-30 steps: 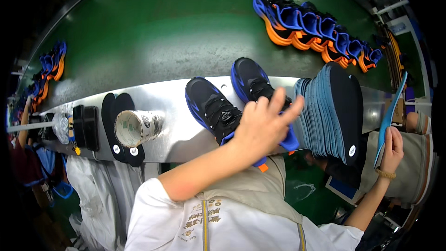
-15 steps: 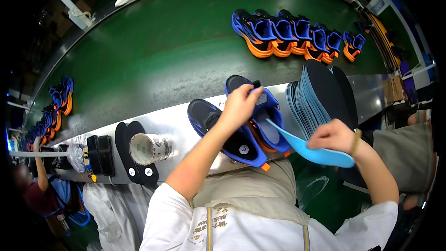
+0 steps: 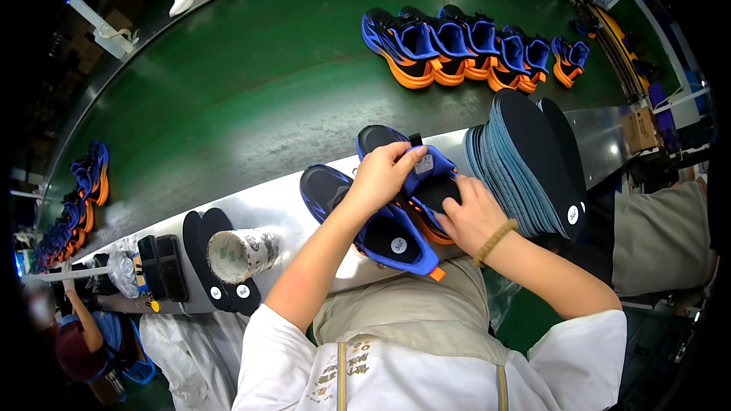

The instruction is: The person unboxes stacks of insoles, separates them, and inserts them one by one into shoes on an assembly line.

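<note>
Two black and blue sneakers with orange soles lie side by side in front of me. My left hand (image 3: 386, 173) pinches the tongue of the right-hand sneaker (image 3: 422, 160) and holds its collar apart. At the heel end of the same shoe is my right hand (image 3: 478, 217), its fingers curled at the opening. A black insole (image 3: 436, 195) lies inside there, its heel end hidden by my right hand, which appears to grip it. The left-hand sneaker (image 3: 326, 186) has a black insole with a round white sticker (image 3: 398, 246) showing inside.
A tall stack of insoles (image 3: 525, 167) stands right of the shoes. To the left are a pair of black insoles (image 3: 217, 259), a tape roll (image 3: 232, 255) and dark cases (image 3: 164, 266). Sneakers line the green belt (image 3: 244, 91). A co-worker (image 3: 80, 342) is at far left.
My right hand has moved left to the sneaker's opening. The insole it held outside, blue underside showing, is now inside the shoe with its black face visible. My left hand stays on the tongue.
</note>
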`<state>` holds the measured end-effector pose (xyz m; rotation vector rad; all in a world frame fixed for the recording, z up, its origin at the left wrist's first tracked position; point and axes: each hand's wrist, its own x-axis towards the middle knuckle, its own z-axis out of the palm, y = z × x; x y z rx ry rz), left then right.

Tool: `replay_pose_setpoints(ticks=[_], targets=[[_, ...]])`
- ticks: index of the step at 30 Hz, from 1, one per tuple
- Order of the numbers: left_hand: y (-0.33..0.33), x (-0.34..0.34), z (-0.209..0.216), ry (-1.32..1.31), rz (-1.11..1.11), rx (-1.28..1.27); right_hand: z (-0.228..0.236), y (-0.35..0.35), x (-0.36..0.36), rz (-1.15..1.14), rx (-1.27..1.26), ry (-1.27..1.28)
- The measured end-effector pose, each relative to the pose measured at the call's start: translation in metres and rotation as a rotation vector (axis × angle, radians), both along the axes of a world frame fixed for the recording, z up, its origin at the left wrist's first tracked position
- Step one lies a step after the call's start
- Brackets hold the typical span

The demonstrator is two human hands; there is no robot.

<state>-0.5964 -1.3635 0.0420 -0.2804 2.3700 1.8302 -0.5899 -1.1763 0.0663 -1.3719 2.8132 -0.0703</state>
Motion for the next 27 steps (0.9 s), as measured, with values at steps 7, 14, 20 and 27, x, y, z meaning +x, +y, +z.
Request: replay_pose_setpoints(ticks=[7,14,20,27], targets=[[-0.001,-0.006,-0.008,-0.019,0.009,0.004,0.027,0.004,-0.012,-0.108,0.232,-0.347],[0.006,-0.010,-0.007,-0.039,-0.016,0.124,-0.031,0.004,-0.021,0.159,0.043,-0.111],[0.011,-0.006,-0.001,0.013,0.034,-0.058,-0.041,-0.006,-0.029,0.094,0.181,-0.121],[0.014,0.001,-0.004,0.152,0.034,-0.201,-0.031,-0.009,-0.024,0.163,0.597,-0.183]])
